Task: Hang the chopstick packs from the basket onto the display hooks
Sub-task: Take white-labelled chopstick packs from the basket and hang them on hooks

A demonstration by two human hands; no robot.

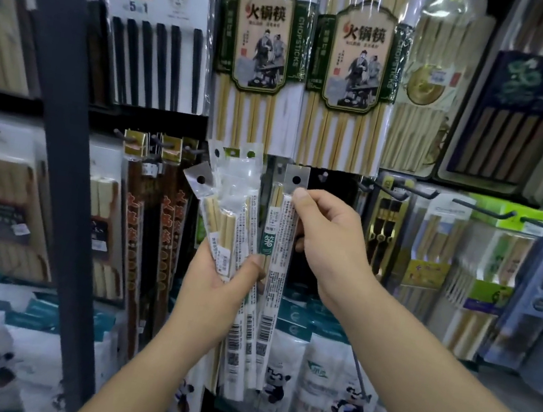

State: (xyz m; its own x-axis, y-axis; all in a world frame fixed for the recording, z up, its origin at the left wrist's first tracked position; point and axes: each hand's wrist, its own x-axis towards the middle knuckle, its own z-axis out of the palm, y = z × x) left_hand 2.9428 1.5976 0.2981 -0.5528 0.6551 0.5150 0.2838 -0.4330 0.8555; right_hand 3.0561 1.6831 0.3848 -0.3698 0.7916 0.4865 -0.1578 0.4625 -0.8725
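Note:
My left hand (pixel 218 285) grips a fanned bundle of several slim clear chopstick packs (pixel 228 207), their punched header tabs pointing up. My right hand (pixel 324 240) pinches one single chopstick pack (pixel 282 241) near its top, holding it upright in front of the display, its header hole just below the upper row of goods. A bare display hook (pixel 324 176) shows as a small peg end right of that header. The basket is out of view.
Large hotpot chopstick packs (pixel 263 49) hang above. Dark chopstick packs (pixel 145 210) hang to the left, beside a black upright post (pixel 64 144). Long bare hooks (pixel 484 208) stick out at right. Panda-printed bags (pixel 332 386) stand below.

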